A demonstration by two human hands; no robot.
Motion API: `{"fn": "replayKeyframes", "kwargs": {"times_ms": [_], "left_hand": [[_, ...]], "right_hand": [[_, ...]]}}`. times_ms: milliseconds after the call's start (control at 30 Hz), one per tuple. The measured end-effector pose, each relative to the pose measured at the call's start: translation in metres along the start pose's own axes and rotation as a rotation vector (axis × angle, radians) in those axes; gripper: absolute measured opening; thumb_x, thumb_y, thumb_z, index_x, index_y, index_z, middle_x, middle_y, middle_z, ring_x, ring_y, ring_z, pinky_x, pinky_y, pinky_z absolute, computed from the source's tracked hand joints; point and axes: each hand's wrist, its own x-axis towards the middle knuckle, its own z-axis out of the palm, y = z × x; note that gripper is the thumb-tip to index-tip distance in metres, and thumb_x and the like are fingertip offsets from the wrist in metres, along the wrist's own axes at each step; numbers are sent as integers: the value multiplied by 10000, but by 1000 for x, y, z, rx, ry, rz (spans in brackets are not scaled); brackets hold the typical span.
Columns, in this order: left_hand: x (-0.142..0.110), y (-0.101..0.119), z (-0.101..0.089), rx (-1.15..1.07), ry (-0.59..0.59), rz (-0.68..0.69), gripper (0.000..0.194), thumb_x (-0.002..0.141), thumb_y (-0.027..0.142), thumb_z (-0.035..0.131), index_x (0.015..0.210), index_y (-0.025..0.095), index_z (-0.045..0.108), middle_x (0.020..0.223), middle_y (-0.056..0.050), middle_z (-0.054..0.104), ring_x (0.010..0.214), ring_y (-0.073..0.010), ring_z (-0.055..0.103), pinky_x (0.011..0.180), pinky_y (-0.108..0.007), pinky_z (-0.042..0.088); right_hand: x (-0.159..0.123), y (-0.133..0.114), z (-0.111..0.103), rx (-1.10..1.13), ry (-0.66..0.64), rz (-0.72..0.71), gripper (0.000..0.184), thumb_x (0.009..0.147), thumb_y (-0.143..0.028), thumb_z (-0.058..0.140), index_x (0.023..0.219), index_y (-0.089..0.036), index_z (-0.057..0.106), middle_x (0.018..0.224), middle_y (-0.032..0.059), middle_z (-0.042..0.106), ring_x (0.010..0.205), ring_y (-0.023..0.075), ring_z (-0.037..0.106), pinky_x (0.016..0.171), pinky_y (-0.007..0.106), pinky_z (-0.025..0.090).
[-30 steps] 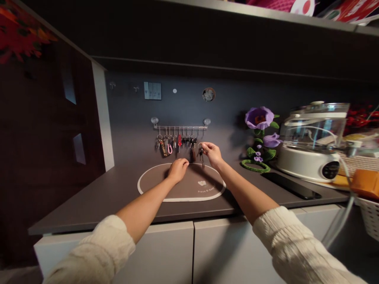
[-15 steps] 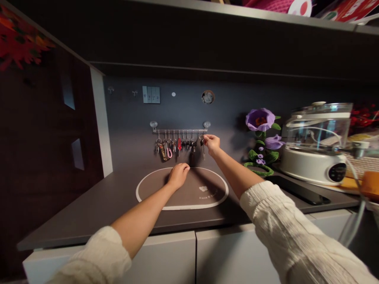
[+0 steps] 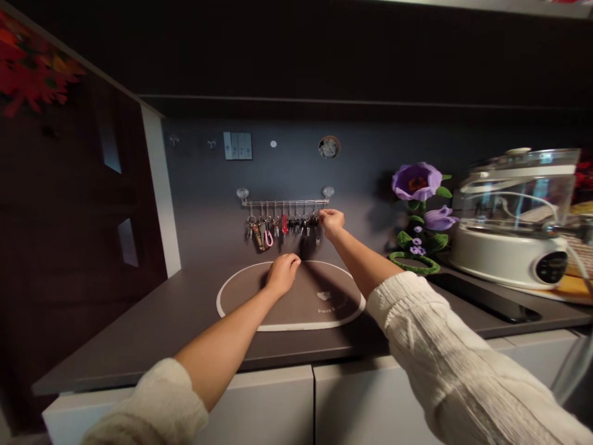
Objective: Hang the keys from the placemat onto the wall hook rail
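At the right end of the rail [image 3: 285, 203]: a small key bunch [image 3: 317, 233] is being held up just beside the other hung keys, in front of the dark wall [image 3: 291, 170]. Whether its ring is being carried by a hook yet can't be told, too small tbh.
Right hand [image 3: 332, 221]: fingertips are being pinched together at the top of the bunch, by the ring, no real gap showing.
Left hand [image 3: 283, 273]: fingers are being held loosely curled over the mat [image 3: 250, 315] on the worktop [image 3: 185, 337]; nothing is being seen in it, but the inner side is being hidden, so can't say for sure.
Bunch feel: probably light, hard metal, not fragile at all; the ring should be stiff, the keys swingy and a bit slick.
Best grip: the ring is being favoured here, since loose keys would likely twist.
Bunch looks: dark bits are being shown up top, a longer piece is dangling below, details being lost to blur.
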Motion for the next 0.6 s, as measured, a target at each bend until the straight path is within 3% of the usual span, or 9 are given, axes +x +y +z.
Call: {"fn": "replayKeyframes", "kwargs": {"times_ms": [400, 600], "left_hand": [[0, 1, -3, 11, -7, -38, 205, 824, 227, 421, 794, 174, 616, 790, -40, 626, 739, -143, 538, 685, -250, 387], [0, 0, -7, 43, 3, -32, 203, 824, 217, 421, 786, 168, 614, 802, -47, 632, 764, -151, 542, 704, -255, 386]], "right_hand": [[-4, 13, -6, 40, -13, 18, 108, 645, -193, 597, 727, -134, 634, 524, -15, 567, 478, 75, 500, 530, 200, 450], [-9, 12, -11, 20, -100, 13, 118, 651, -232, 593, 711, -135, 623, 496, -27, 536, 465, 72, 475, 516, 197, 429]]}}
